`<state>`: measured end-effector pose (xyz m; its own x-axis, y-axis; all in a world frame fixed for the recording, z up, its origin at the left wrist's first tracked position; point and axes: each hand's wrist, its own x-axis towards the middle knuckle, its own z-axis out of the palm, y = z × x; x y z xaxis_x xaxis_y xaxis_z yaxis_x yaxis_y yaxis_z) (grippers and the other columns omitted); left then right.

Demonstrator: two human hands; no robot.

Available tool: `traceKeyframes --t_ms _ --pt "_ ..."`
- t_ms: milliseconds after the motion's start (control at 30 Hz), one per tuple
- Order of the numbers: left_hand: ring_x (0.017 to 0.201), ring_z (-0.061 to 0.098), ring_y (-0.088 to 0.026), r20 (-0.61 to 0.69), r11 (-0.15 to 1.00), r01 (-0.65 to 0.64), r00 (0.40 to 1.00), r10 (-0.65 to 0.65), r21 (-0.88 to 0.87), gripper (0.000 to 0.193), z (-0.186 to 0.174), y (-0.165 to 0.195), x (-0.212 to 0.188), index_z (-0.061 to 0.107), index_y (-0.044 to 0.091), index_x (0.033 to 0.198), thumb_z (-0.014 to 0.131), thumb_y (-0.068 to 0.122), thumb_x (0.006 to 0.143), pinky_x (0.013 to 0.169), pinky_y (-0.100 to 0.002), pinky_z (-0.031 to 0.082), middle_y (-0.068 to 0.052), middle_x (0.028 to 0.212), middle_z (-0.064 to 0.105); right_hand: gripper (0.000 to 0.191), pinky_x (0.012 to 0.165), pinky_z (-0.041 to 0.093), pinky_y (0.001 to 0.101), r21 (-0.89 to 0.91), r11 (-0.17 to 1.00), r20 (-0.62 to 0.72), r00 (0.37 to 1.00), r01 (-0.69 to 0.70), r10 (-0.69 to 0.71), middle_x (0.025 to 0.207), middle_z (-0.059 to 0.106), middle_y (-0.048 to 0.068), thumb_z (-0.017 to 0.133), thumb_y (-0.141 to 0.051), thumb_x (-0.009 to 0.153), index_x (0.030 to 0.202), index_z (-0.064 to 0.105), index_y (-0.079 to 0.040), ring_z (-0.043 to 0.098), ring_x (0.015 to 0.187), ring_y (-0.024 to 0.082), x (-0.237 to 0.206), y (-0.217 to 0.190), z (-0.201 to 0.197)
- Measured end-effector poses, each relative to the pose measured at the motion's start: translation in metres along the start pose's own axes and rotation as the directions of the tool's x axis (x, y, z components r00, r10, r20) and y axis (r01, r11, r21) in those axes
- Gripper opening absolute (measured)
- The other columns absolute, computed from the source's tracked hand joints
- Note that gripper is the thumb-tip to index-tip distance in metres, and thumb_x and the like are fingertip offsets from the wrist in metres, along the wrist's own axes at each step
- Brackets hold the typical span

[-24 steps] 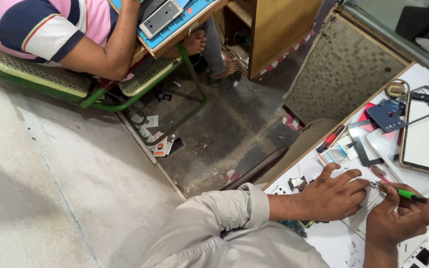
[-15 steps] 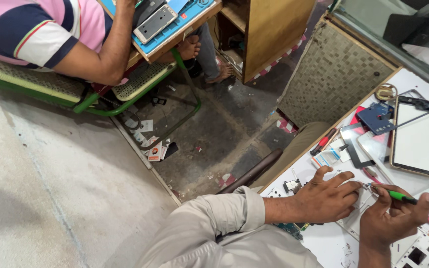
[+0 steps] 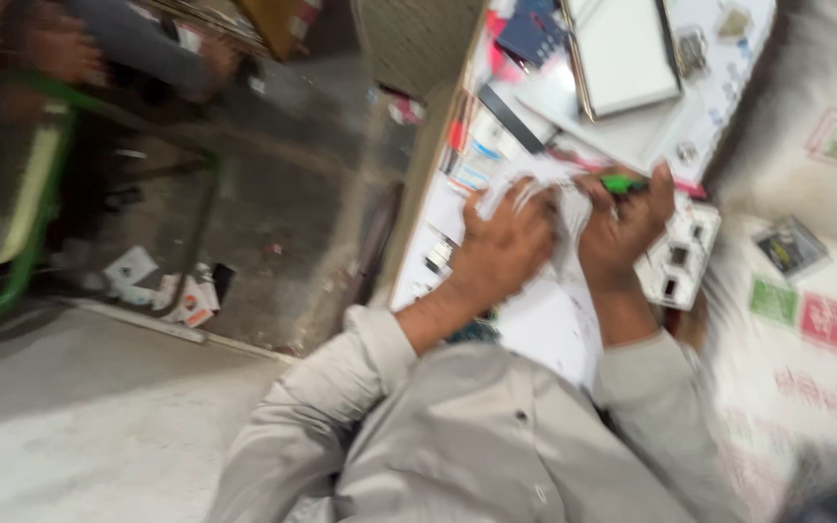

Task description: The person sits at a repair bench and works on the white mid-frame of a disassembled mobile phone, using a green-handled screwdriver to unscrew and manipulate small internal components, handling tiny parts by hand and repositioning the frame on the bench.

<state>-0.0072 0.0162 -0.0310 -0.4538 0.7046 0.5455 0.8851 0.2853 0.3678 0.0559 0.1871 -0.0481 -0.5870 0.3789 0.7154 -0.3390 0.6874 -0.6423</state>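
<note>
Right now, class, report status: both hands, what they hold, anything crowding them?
Left hand pressing crumpled white paper. Right hand closed on green-handled tool. White compartment box close beside right hand; picture blurred.

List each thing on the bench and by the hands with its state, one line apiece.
left hand: pressed down on the white sheet, fingers spread
right hand: closed around the green-handled tool
white sheet: crumpled under both hands
flat white panel: lying flat on the bench, untouched
white tray: resting beside the right hand, compartments open upward
green chair frame: standing on the floor
</note>
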Motion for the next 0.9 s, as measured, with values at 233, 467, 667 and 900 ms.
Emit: traceKeyframes --t_ms 233,467,667,900 --pt "0.14 0.046 -0.022 0.061 0.999 0.034 0.997 -0.036 0.021 0.041 0.017 0.005 0.003 0.067 0.006 0.128 0.075 0.029 0.096 0.111 -0.056 0.022 -0.003 0.139 0.058 0.073 0.085 0.064 0.0355 0.053 0.998 0.049 0.999 -0.016 0.013 0.11 0.066 0.019 0.058 0.006 0.113 0.163 0.016 -0.028 0.072 0.09 0.027 -0.005 0.004 -0.01" --pt "0.142 0.045 -0.019 0.083 0.999 0.04 0.996 -0.041 0.018 0.032 0.017 0.009 0.006 0.07 0.008 0.123 0.075 0.029 0.1 0.116 -0.053 0.014 0.0 0.142 0.059 0.074 0.083 0.066 0.034 -0.022 0.999 0.086 0.996 0.035 -0.033 0.108 0.066 0.018 0.059 0.009 0.11 0.161 0.019 -0.026 0.074 0.095 0.027 -0.001 0.004 -0.013" --pt "0.143 0.044 -0.019 0.092 0.999 0.042 0.995 -0.043 0.016 0.028 0.018 0.007 0.004 0.071 0.009 0.119 0.076 0.029 0.1 0.117 -0.054 0.012 0.001 0.143 0.059 0.074 0.083 0.066 0.0334 -0.018 0.999 0.087 0.996 0.037 -0.035 0.109 0.066 0.019 0.059 0.01 0.11 0.161 0.019 -0.026 0.074 0.098 0.028 -0.003 0.005 -0.012" --pt "0.143 0.044 -0.019 0.107 0.999 0.046 0.993 -0.046 0.002 0.028 0.018 0.006 0.007 0.071 0.009 0.118 0.076 0.029 0.099 0.117 -0.054 0.012 0.001 0.143 0.059 0.076 0.083 0.067 0.0335 -0.063 0.996 0.089 0.994 0.064 -0.058 0.11 0.065 0.018 0.061 0.01 0.108 0.161 0.02 -0.026 0.073 0.098 0.027 0.0 0.004 -0.01"
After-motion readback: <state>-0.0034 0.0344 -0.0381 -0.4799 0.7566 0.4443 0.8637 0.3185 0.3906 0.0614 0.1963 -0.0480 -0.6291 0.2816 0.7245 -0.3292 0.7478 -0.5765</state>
